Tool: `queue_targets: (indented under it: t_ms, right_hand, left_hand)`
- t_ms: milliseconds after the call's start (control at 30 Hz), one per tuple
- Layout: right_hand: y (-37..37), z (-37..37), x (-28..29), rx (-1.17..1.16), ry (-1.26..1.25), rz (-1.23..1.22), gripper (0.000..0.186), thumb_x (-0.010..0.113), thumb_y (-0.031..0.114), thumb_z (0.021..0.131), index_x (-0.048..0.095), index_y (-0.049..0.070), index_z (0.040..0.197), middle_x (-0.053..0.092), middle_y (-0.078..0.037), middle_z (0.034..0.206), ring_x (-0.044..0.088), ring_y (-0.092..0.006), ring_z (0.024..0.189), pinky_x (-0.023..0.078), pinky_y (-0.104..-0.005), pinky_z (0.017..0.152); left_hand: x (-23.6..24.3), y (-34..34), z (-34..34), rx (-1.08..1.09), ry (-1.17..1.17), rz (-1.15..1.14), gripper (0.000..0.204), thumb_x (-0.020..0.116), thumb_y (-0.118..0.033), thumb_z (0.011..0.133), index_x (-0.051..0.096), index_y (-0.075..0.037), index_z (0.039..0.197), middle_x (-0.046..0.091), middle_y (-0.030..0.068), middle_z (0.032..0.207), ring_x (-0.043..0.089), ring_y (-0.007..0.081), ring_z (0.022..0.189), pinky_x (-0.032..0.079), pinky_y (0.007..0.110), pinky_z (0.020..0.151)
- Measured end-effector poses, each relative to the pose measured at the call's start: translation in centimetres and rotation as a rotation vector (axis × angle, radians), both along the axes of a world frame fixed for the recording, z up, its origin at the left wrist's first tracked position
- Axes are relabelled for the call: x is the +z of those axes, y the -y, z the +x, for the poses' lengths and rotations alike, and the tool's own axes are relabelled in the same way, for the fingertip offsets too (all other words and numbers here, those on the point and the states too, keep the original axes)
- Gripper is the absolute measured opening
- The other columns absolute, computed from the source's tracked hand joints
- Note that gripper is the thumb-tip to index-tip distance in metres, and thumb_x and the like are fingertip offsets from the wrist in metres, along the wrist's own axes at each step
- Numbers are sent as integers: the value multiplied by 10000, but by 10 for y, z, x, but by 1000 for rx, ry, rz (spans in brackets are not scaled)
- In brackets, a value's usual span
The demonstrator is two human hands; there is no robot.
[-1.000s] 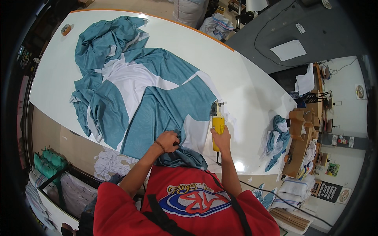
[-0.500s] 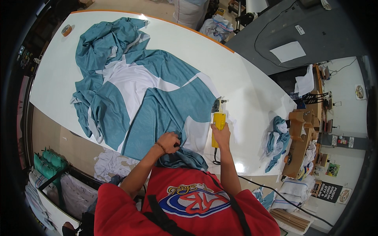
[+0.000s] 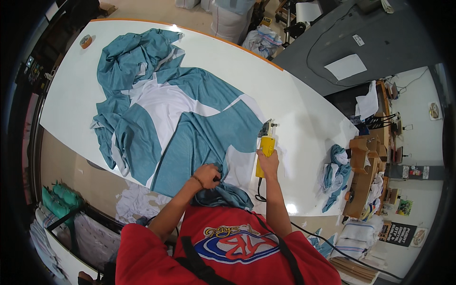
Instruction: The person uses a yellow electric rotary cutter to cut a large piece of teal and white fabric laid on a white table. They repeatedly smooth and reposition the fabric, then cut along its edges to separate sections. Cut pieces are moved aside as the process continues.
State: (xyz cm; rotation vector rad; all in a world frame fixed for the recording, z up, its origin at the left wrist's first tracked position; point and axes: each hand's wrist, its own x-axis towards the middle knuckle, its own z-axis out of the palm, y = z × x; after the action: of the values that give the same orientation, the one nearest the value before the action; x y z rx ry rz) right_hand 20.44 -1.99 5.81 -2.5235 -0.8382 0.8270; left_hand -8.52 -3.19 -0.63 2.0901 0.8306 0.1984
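A large teal and white printed cloth [image 3: 209, 135] lies spread across the white table [image 3: 304, 123], bunched at its far left end. My left hand [image 3: 207, 176] is closed on a gathered fold of it near the table's front edge. Some of the cloth hangs in dark folds against my red shirt. My right hand [image 3: 268, 164] is wrapped round the yellow body of an electric fabric cutter [image 3: 267, 145]. The cutter's metal head sits right at the cloth's right edge. Its black cord runs down beside my right wrist.
A tape roll [image 3: 86, 41] sits at the table's far left corner. Teal and white scraps [image 3: 336, 175] lie at the right end, near cardboard boxes [image 3: 363, 156]. White cloth pieces [image 3: 137, 202] lie on the floor at left. The cord [image 3: 332, 247] trails to the lower right.
The view has shifted slightly, so table and cloth appear a little lower and farther right. Both hands keep their holds, and the cutter stays near the cloth's right edge.
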Motion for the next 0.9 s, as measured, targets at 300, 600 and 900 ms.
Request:
queue_targets:
  t_ms: [300,600,900]
  right_hand:
    - [-19,16,-29,-101,-50,194,660,792,415,792,569,-61,1192,698,-259,1102,713,-376,995,561,-454,871]
    - [-30,65,-70,-394,-516,561,338,759,240,911,562,23,1079,617,-115,813,649,-261,587,571,-399,523]
    - [40,125,-46,-309,-655,595,293,732,234,939,588,18,1074,610,-84,773,639,-214,580,545,-348,521]
  left_hand:
    - [-7,1,-2,9,24,38,202,804,-278,726,796,-121,851,699,116,916,660,335,977,541,463,859]
    - [-3,-1,0,-18,3,-5,248,810,-311,742,788,-113,890,714,135,938,669,346,967,542,468,868]
    - [-8,-63,71,289,125,223,493,786,-366,818,669,-145,1244,623,161,1232,563,372,1197,455,504,1008]
